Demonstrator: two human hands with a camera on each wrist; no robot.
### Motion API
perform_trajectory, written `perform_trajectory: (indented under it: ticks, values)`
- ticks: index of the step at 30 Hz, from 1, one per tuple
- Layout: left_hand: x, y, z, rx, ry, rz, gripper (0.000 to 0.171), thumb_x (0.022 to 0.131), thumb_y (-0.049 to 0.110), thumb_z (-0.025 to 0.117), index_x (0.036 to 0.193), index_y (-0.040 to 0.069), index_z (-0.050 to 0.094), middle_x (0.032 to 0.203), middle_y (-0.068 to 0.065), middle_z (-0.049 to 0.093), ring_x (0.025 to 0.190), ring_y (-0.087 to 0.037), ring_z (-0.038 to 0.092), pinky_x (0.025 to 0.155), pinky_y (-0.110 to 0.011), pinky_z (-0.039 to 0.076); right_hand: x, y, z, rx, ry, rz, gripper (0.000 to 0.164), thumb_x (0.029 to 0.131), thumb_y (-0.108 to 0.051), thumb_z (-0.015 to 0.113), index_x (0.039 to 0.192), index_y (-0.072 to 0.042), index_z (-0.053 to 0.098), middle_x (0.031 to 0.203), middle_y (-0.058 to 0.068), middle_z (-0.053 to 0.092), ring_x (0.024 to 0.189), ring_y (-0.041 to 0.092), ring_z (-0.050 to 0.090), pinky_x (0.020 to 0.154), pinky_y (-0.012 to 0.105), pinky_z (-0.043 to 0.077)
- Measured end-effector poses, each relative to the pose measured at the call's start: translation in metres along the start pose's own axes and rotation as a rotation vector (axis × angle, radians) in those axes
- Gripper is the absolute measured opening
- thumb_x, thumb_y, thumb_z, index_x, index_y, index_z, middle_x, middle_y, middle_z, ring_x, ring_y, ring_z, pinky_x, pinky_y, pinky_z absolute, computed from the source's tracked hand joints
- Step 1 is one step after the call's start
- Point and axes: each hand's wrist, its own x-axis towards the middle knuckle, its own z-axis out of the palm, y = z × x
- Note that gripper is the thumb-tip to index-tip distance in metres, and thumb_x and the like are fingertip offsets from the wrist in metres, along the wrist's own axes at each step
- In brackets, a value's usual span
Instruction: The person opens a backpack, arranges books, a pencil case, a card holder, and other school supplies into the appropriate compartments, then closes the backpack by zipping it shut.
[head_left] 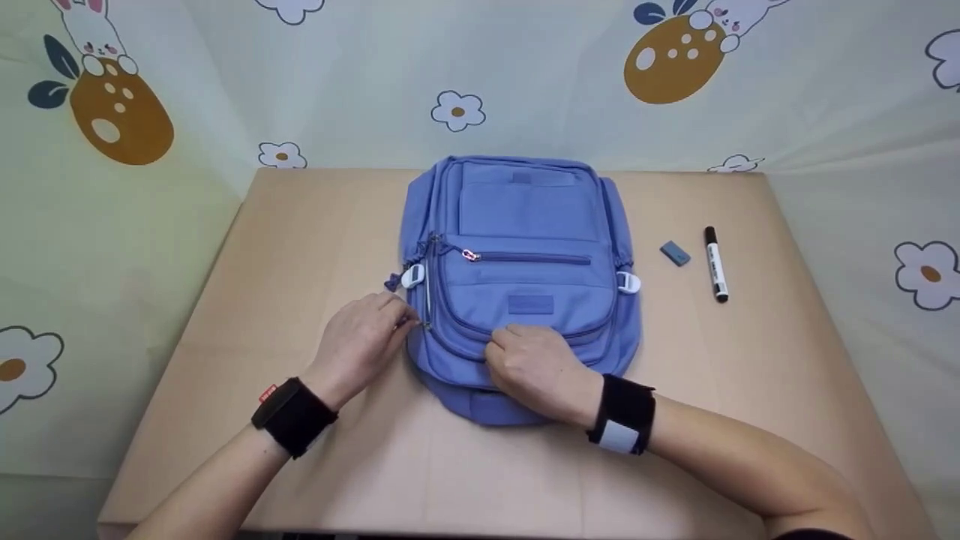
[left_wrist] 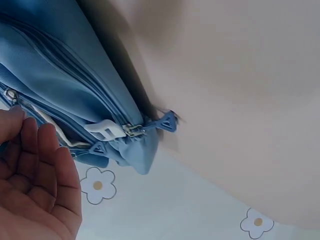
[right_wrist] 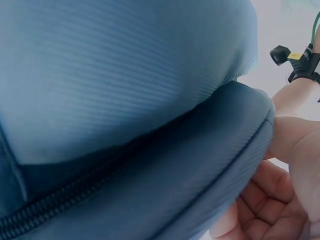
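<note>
A blue backpack [head_left: 536, 210] lies on its back, front pockets facing up. At its left side my left hand [head_left: 364, 337] pinches a zipper pull between thumb and forefinger; the fingertips mostly cover the pull. The metal zipper slider [left_wrist: 11, 94] shows just past the fingertips in the left wrist view. Above that slider the side zipper is parted, with a pale strip showing in the gap. My right hand [head_left: 540, 371] grips the fabric at the lower front of the backpack, its fingers curled. In the right wrist view the thumb presses on the seamed pocket edge [right_wrist: 220, 165].
Right of the backpack lie a small blue-grey eraser-like block [head_left: 675, 253] and a white marker [head_left: 716, 264] with a black cap. White buckles [head_left: 412, 276] sit on both sides of the backpack. A patterned curtain [head_left: 360, 97] borders the tan table [head_left: 300, 225].
</note>
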Motion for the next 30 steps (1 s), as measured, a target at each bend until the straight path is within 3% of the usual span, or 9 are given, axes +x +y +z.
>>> perform_trajectory:
  ticks: [7, 17, 25, 30]
  values:
    - [0.008, -0.01, 0.003, 0.015, 0.002, -0.003, 0.011, 0.092, 0.01, 0.077, 0.099, 0.009, 0.07, 0.093, -0.005, 0.069, 0.079, -0.026, 0.065, 0.065, -0.042, 0.051, 0.0, 0.0, 0.0, 0.008, -0.012, 0.002, 0.018, 0.093, -0.01, 0.063, 0.076, -0.008, 0.065, 0.073, 0.001, 0.058, 0.065, 0.017, 0.059, 0.053, 0.031, 0.052]
    - [0.009, -0.01, 0.002, 0.008, 0.017, 0.002, 0.012, 0.091, 0.011, 0.078, 0.098, 0.01, 0.069, 0.093, -0.005, 0.068, 0.077, -0.026, 0.064, 0.063, -0.042, 0.05, 0.004, -0.003, -0.001, 0.02, -0.042, 0.038, 0.02, 0.094, -0.02, 0.069, 0.077, -0.009, 0.066, 0.075, 0.0, 0.058, 0.065, 0.018, 0.057, 0.053, 0.032, 0.051]
    - [0.008, -0.007, 0.002, 0.016, 0.02, -0.017, 0.01, 0.092, 0.012, 0.077, 0.098, 0.01, 0.069, 0.092, -0.004, 0.067, 0.075, -0.026, 0.065, 0.062, -0.043, 0.049, 0.036, -0.01, -0.002, -0.015, -0.15, 0.055, 0.028, 0.094, -0.034, 0.071, 0.081, -0.009, 0.068, 0.079, 0.002, 0.06, 0.07, 0.02, 0.059, 0.055, 0.033, 0.051]
    - [0.008, -0.007, 0.001, 0.008, 0.019, -0.011, 0.01, 0.093, 0.012, 0.076, 0.098, 0.009, 0.069, 0.091, -0.005, 0.067, 0.075, -0.026, 0.064, 0.061, -0.043, 0.05, 0.048, -0.016, 0.002, -0.077, -0.244, 0.034, 0.015, 0.092, -0.023, 0.07, 0.088, -0.009, 0.072, 0.081, 0.003, 0.063, 0.07, 0.02, 0.059, 0.052, 0.033, 0.05]
